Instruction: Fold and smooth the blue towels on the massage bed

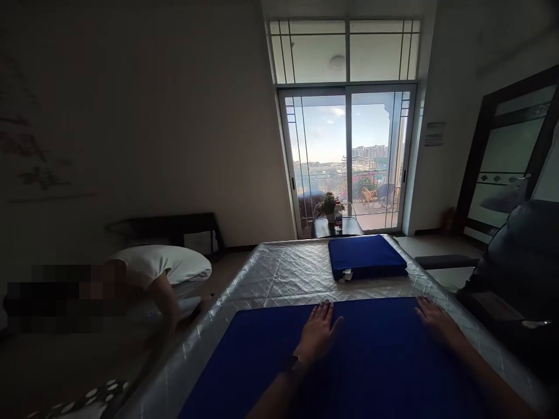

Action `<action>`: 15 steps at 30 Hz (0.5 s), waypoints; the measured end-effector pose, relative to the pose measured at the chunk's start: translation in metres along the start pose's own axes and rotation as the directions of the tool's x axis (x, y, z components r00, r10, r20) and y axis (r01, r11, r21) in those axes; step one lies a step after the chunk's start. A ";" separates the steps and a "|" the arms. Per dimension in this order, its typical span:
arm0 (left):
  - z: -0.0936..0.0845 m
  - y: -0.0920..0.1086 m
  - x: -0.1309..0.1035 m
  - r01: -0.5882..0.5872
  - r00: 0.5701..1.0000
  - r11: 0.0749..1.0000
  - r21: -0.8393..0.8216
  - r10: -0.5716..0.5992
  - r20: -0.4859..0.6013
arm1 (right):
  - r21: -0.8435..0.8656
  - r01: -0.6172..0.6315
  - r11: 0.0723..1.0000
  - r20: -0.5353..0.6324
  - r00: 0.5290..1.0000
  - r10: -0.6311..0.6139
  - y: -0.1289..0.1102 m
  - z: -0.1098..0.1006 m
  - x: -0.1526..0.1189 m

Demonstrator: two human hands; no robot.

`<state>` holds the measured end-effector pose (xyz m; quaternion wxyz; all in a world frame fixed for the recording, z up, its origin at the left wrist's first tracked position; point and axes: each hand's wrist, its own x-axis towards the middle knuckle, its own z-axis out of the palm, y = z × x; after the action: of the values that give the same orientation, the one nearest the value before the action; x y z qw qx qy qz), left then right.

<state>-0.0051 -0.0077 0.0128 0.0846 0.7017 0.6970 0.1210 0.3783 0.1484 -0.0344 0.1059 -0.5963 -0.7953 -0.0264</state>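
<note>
A flat blue panel of fabric (371, 366) lies across the near part of a silver quilted table cover (283, 267). My left hand (318, 334) rests palm down near its far edge, fingers stretched out and thumb apart. At the far right corner of the same panel, my right hand (437, 320) lies with its fingers spread over the edge. Neither hand holds anything. Beyond them sits a folded blue fabric stack (367, 256), with a small white tag on its front side.
A person in a white top (161, 262) bends low at the left of the table. Past the far end stand a small dark table (351, 227), a potted plant (328, 206) and a bottle (338, 216), before sliding glass doors. A dark chair (510, 262) is at the right.
</note>
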 end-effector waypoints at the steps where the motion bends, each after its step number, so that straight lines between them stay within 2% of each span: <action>1: 0.000 -0.001 -0.001 0.004 1.000 1.000 -0.009 -0.004 -0.003 | -0.013 0.025 1.000 0.014 1.000 -0.025 0.001 0.001 0.000; 5: -0.003 -0.004 -0.004 0.005 1.000 0.999 -0.036 -0.005 -0.003 | -0.103 0.014 0.995 0.032 0.999 -0.011 -0.003 -0.009 0.001; 8: -0.005 -0.003 -0.003 0.004 1.000 0.999 -0.045 -0.004 0.011 | -0.186 -0.010 0.982 -0.016 1.000 0.007 -0.028 -0.032 -0.002; 10: -0.006 -0.002 -0.001 0.006 1.000 0.999 -0.041 -0.006 0.021 | -0.150 0.046 0.988 -0.037 0.998 -0.052 -0.061 -0.048 -0.008; 12: -0.007 0.002 0.002 -0.002 1.000 1.000 -0.030 0.002 0.014 | -0.004 0.134 0.991 -0.024 0.991 -0.134 -0.104 -0.057 -0.016; 13: -0.007 0.004 0.003 -0.014 1.000 1.000 -0.024 0.014 0.004 | 0.088 0.210 0.974 -0.012 0.978 -0.209 -0.128 -0.058 -0.020; 15: -0.005 0.010 0.006 -0.051 0.999 0.999 -0.016 0.051 -0.017 | 0.145 0.301 0.943 -0.003 0.953 -0.304 -0.172 -0.053 -0.025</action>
<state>0.0032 -0.0024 0.0212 0.0812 0.7176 0.6785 0.1346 0.2278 0.0666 0.0271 0.1358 -0.4582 -0.8782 0.0208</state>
